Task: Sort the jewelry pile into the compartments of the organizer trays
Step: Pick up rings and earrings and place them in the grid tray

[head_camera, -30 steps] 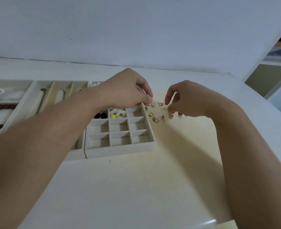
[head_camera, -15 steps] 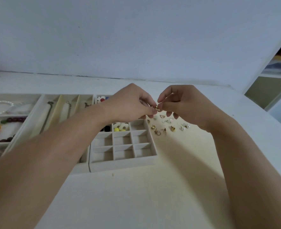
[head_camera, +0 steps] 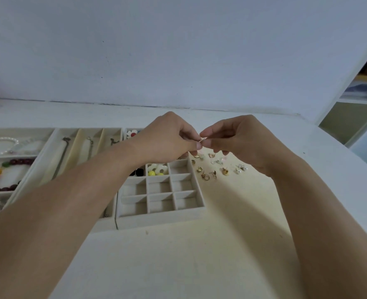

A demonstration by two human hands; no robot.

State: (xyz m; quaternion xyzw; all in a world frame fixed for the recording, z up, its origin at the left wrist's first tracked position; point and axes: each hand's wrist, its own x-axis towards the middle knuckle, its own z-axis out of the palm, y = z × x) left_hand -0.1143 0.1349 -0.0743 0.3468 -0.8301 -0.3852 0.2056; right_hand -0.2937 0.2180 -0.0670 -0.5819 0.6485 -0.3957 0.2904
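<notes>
A small gold earring is pinched between the fingertips of my left hand and my right hand, raised a little above the table. Below them lies the loose pile of gold and pearl earrings, just right of the grid tray. That tray has small square compartments; the back ones hold white flower earrings and black studs. The front compartments show only their lining.
To the left stand a long-slot tray with chains and a tray holding a pearl strand and a dark red bead bracelet. The wall runs close behind. The table's right edge curves near an open shelf.
My right hand lifted an earring from the pile and met my left hand above it. Both hands now pinch the same earring. The view tilted down slightly.
</notes>
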